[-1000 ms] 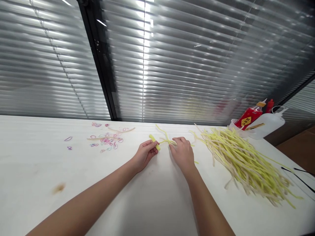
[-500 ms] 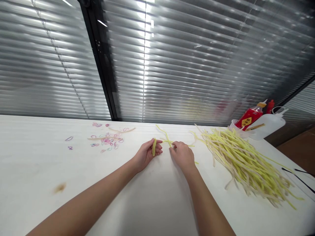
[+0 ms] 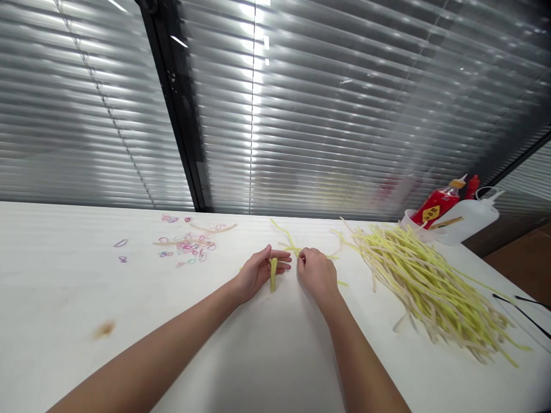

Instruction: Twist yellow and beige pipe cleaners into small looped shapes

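My left hand (image 3: 258,271) is closed around a short bundle of yellow strips (image 3: 272,275) that points down toward me. My right hand (image 3: 316,271) is just to its right, fingers pinched on thin yellow strands (image 3: 289,240) that trail away across the white table (image 3: 267,344). The two hands nearly touch. A large pile of long yellow and pale strips (image 3: 426,281) lies to the right of my right hand.
Several small coloured rubber bands (image 3: 187,245) are scattered at the back left. A red bottle (image 3: 435,205) and a white jug (image 3: 467,218) stand in a tub at the far right. Black cables (image 3: 523,307) lie at the right edge. Window blinds rise behind the table.
My left hand has turned the yellow bundle from lying sideways to hanging downward. My right hand has slid slightly left, closer to the left hand.
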A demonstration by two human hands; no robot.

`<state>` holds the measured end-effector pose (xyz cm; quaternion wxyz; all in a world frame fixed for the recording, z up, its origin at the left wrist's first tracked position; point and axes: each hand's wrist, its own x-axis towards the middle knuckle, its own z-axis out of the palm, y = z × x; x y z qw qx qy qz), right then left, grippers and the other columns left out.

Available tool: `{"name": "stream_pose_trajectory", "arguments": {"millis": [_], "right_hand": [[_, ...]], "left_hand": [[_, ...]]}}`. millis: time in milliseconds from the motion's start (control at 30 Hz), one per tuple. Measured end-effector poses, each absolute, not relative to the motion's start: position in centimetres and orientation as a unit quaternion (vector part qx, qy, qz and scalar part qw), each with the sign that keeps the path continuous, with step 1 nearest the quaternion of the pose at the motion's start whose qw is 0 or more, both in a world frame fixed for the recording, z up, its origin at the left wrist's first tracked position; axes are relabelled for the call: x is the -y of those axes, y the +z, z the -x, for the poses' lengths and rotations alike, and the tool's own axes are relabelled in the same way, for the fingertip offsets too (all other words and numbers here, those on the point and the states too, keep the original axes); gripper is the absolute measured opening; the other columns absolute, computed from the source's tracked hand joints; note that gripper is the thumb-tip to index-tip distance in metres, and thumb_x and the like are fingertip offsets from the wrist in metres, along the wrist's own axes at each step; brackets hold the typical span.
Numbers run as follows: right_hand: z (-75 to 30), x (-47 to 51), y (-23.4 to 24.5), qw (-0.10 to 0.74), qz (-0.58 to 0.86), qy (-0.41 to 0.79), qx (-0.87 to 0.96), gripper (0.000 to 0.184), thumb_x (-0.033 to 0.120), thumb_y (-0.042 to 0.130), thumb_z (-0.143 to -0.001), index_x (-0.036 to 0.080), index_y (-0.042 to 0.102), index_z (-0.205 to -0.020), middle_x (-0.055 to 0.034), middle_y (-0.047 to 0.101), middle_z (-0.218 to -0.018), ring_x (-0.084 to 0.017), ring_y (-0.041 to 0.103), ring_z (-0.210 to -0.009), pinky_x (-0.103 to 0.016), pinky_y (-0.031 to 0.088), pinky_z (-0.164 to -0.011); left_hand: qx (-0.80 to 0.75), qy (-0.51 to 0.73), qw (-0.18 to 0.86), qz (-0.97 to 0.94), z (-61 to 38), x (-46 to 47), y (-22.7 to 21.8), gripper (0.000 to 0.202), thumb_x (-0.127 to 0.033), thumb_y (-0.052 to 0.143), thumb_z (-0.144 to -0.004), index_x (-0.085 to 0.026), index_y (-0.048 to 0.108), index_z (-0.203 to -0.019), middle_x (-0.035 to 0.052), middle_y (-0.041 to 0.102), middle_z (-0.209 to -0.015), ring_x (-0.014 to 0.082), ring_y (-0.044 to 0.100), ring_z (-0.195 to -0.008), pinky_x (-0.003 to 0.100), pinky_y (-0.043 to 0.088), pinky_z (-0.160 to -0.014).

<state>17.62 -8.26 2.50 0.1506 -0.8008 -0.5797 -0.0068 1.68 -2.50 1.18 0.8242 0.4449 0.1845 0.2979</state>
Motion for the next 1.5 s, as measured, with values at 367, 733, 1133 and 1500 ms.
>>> {"name": "stream_pose_trajectory", "arguments": {"millis": [367, 733, 1133, 1500], "right_hand": [[-17.3, 8.2, 3.3, 0.304, 0.764, -0.004, 0.570, 0.012, 0.020, 0.042, -0.086, 0.020, 0.053, -0.082, -0.0019, 0.061, -0.081, -0.015, 0.056, -0.073, -0.025, 0.033, -0.060], [-16.6, 8.6, 4.1, 0.514, 0.581, -0.078, 0.626, 0.026, 0.016, 0.042, -0.088, 0.022, 0.052, -0.111, -0.0039, 0.061, -0.091, -0.013, 0.058, -0.072, -0.026, 0.048, -0.068], [-15.8, 9.1, 5.6, 0.631, 0.519, -0.052, 0.574, 0.017, 0.021, 0.049, -0.085, 0.021, 0.062, -0.095, -0.0049, 0.067, -0.087, -0.015, 0.062, -0.072, -0.032, 0.054, -0.068], [-16.2, 9.0, 5.4, 0.625, 0.586, 0.075, 0.510, 0.016, 0.029, 0.051, -0.084, 0.018, 0.060, -0.092, -0.0062, 0.067, -0.088, -0.016, 0.062, -0.078, -0.029, 0.050, -0.069]], "left_hand": [[-0.253, 0.319, 0.801, -0.439, -2.2, 2.8, 1.1, 0.032, -0.039, 0.058, -0.082, -0.017, 0.067, -0.103, 0.0111, 0.055, -0.126, 0.0258, 0.045, -0.122, 0.039, 0.030, -0.105], [-0.204, 0.332, 0.832, -0.396, -1.8, 2.3, 0.9, 0.028, -0.033, 0.054, -0.086, -0.020, 0.064, -0.109, 0.0069, 0.048, -0.135, 0.0245, 0.035, -0.132, 0.037, 0.022, -0.112], [-0.241, 0.333, 0.819, -0.399, -2.0, 2.7, 1.6, 0.032, -0.038, 0.057, -0.085, -0.016, 0.061, -0.109, 0.0144, 0.059, -0.119, 0.0250, 0.053, -0.115, 0.040, 0.036, -0.102], [-0.268, 0.375, 0.816, -0.349, -2.0, 2.2, 1.3, 0.023, -0.032, 0.065, -0.079, -0.015, 0.065, -0.095, 0.0023, 0.060, -0.076, 0.0080, 0.059, -0.062, 0.021, 0.049, -0.066]]}}
